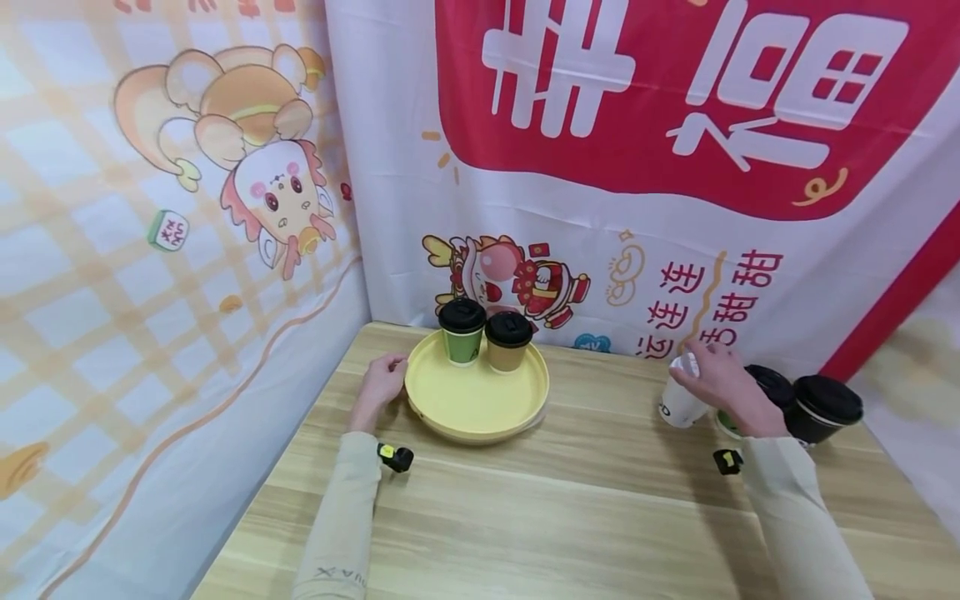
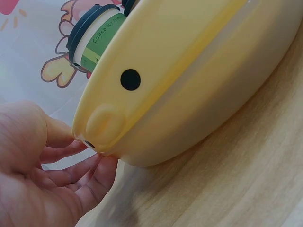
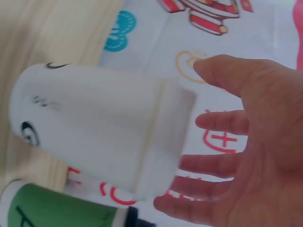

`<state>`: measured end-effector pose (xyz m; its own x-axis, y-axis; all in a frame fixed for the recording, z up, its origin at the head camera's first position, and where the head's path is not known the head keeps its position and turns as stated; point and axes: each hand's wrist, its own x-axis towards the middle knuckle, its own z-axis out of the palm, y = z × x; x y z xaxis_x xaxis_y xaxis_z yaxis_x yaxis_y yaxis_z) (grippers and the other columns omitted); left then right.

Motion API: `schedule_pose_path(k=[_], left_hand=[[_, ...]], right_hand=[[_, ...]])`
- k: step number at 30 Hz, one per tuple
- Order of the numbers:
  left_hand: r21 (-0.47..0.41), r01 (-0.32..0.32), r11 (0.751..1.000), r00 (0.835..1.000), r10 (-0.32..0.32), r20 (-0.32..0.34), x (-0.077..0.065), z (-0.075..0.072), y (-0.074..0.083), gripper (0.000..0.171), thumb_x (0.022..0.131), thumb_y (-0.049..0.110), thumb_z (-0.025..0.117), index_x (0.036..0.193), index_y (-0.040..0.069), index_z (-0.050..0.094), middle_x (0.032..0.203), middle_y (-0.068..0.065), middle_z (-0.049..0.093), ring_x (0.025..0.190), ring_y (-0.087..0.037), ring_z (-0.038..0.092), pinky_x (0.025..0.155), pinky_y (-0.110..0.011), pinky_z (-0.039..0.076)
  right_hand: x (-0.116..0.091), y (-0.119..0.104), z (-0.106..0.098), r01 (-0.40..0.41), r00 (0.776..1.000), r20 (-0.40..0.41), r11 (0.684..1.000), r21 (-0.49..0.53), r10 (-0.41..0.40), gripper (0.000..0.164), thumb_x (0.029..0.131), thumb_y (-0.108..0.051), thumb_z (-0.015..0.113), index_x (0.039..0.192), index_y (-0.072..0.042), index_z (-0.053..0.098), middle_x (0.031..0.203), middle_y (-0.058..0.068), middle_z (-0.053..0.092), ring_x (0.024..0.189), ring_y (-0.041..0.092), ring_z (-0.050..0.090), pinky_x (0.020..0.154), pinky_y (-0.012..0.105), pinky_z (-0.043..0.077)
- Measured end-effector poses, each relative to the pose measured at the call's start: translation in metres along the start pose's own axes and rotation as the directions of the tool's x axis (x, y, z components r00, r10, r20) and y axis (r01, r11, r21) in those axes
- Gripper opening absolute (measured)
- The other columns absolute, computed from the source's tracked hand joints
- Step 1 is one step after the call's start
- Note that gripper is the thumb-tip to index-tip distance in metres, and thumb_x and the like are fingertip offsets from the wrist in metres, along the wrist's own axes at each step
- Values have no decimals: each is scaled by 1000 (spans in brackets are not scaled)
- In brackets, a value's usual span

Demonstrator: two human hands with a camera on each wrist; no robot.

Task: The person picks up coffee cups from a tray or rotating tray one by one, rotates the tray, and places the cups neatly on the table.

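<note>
On the table stands a round yellow tray with a black dot on its side and a small raised bump. My left hand is at its left edge; in the left wrist view the thumb and fingers pinch the rim. Two lidded paper cups sit in the tray: a green cup and a tan cup, both with black lids. At the right, a white paper cup with a white lid stands under my right hand. The right thumb and fingers are spread around the lid end, palm facing it.
Beside the white cup, partly behind the right hand, are a green cup with a black lid and a black cup. Printed cloths hang behind the wooden table and along its left side.
</note>
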<state>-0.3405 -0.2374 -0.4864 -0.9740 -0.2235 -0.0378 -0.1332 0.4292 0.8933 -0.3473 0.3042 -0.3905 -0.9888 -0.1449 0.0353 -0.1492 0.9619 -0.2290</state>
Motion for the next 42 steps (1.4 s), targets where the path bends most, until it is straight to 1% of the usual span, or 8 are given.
schedule_pose_path(k=[5,8,14,20,27,32,37,42], left_hand=[[-5,4,1000,1000,-4,2,0,1,0,34,97,22,45,125,6,56,115,-15,60,98,-25,58,77,-30,50],[-11,-5,1000,1000,5,-7,-1,1,0,33,97,22,46,124,6,57,114,-16,60,97,-25,58,76,-29,50],[-8,-1,1000,1000,1,-5,0,1,-1,33,96,22,46,124,6,56,115,-15,60,99,-26,57,80,-32,49],[-25,12,1000,1000,-12,1,3,1,-1,34,96,23,45,124,7,56,115,-13,59,99,-24,57,81,-32,49],[-41,0,999,1000,0,-5,0,1,0,32,96,20,46,123,4,57,112,-15,60,92,-23,59,72,-27,50],[-57,-2,998,1000,3,2,0,2,1,33,96,19,45,123,3,56,112,-16,60,90,-23,59,68,-26,51],[-57,-8,998,1000,8,3,1,3,0,33,97,19,45,124,3,56,112,-17,60,89,-23,59,65,-24,51],[-57,-8,998,1000,8,-13,1,3,-1,32,97,18,45,123,3,57,111,-17,60,88,-23,59,65,-24,51]], right_hand=[[2,-11,-9,36,996,-81,999,11,-35,62,92,-43,47,134,1,37,131,35,33,119,53,26,94,67,24],[2,-18,-12,86,988,-130,995,42,-80,62,93,-44,46,133,3,39,128,33,39,117,50,32,94,64,27],[2,-33,-17,157,977,-174,965,209,-121,60,95,-45,42,136,-2,38,128,27,45,109,43,48,87,60,39],[6,-47,-16,137,982,-176,899,415,-69,58,93,-49,44,137,-11,37,128,20,49,112,37,50,88,55,43],[13,-63,2,167,979,-190,848,503,-80,46,95,-34,48,134,-10,40,122,19,54,102,33,57,77,43,52],[15,-71,18,161,984,-160,792,589,-81,47,95,-36,49,134,-11,40,121,18,53,99,31,57,70,34,55],[20,-78,38,122,992,-90,726,677,-83,49,95,-37,49,134,-9,40,121,20,52,101,33,56,69,37,56],[24,-94,56,81,996,-36,641,763,-84,41,94,-29,51,127,-5,45,112,21,53,97,35,57,68,42,56]])
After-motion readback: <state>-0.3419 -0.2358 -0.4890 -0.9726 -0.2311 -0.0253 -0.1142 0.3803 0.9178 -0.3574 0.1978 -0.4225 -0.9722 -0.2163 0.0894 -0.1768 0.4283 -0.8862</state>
